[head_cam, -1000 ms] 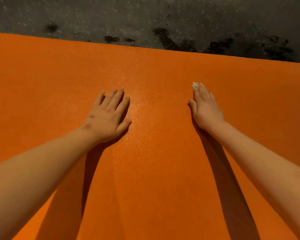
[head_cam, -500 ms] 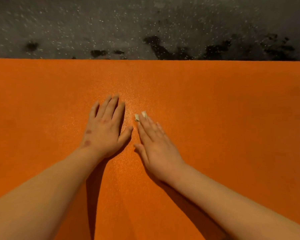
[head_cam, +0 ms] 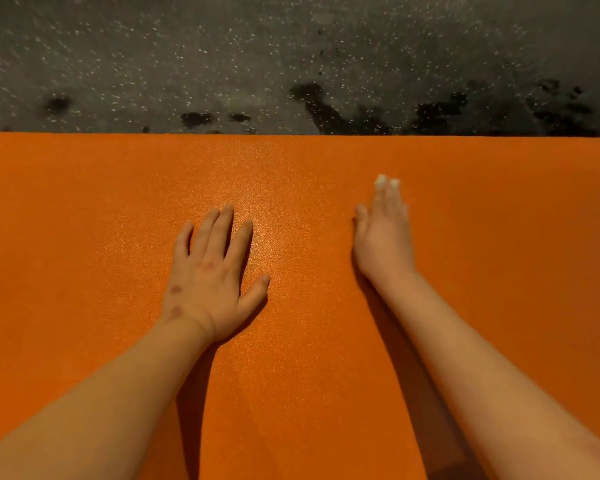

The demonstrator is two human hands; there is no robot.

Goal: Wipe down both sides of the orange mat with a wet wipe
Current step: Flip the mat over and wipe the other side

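Note:
The orange mat [head_cam: 482,244] lies flat and fills the lower two thirds of the view; its far edge runs straight across. My left hand [head_cam: 212,275] rests palm down on the mat at centre left, fingers spread and straight. My right hand [head_cam: 383,233] lies flat on the mat to the right, fingers straight and together, blurred by motion. Small white bits show at its fingertips; whether they are a wipe under the fingers or nails cannot be told. No wipe is plainly visible.
Beyond the mat's far edge is a dark grey speckled floor [head_cam: 222,57] with several black blotches [head_cam: 312,98]. The mat runs out of view to the left, right and bottom.
My right hand slid to the right and a little farther away from beside my left hand, after sweeping in toward it earlier. My left hand stayed pressed in place.

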